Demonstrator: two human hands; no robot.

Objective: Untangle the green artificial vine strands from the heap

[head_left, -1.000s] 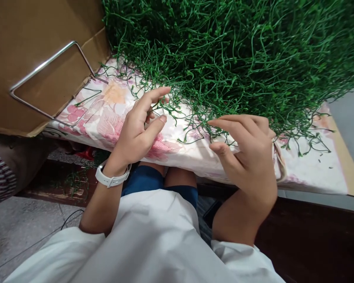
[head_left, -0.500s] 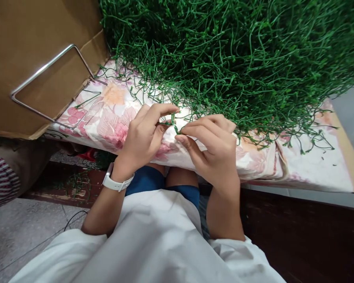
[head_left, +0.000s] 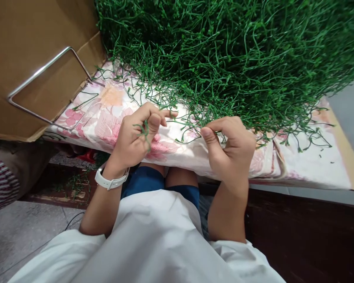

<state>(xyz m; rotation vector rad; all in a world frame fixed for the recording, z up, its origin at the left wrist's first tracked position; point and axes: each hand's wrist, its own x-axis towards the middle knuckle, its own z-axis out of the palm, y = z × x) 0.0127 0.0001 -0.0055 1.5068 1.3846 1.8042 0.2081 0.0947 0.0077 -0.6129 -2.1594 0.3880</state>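
Above the near edge of the flower-clothed table [head_left: 321, 169], a small green sprig [head_left: 146, 133] is held in the curled left hand [head_left: 137, 135]. In the right hand [head_left: 231, 147], thumb and forefinger are nearly joined — whether a stem is pinched cannot be told. Behind, green stems [head_left: 224, 59] are heaped.

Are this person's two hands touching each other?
Apart: the head view shows floral cloth in the gap between the left hand and the right hand.
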